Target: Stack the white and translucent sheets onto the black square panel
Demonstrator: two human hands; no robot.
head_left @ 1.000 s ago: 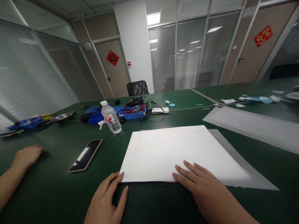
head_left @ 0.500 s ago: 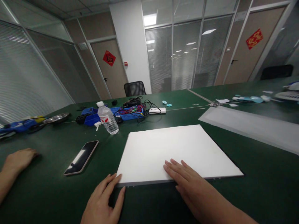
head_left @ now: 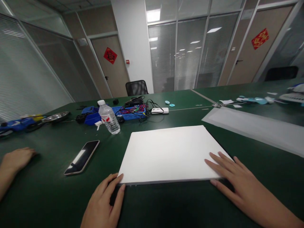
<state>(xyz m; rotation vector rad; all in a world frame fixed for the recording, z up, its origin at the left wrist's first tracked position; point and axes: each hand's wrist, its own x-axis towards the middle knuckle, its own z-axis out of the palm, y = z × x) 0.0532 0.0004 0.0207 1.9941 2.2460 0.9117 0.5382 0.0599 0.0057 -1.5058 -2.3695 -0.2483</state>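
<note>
A flat white rectangular slab (head_left: 163, 155), whose exact kind I cannot tell, lies on the dark green table before me. At its near left corner, my left hand (head_left: 104, 198) rests with fingertips on the corner and the thumb by the front edge. My right hand (head_left: 234, 182) lies over the near right corner, fingers spread on the white surface and thumb below the front edge. Both hands are open and grip nothing.
Another person's hand (head_left: 19, 158) rests at the far left. A phone (head_left: 82, 157) and a water bottle (head_left: 109, 117) stand between. Behind are a blue tray (head_left: 133, 116) of tangled wires and a white power strip (head_left: 160, 110). A translucent sheet (head_left: 256, 128) lies to the right.
My right hand has slid rightward over the white slab, from the middle of its front edge to the near right corner. My left hand stays at the left corner.
</note>
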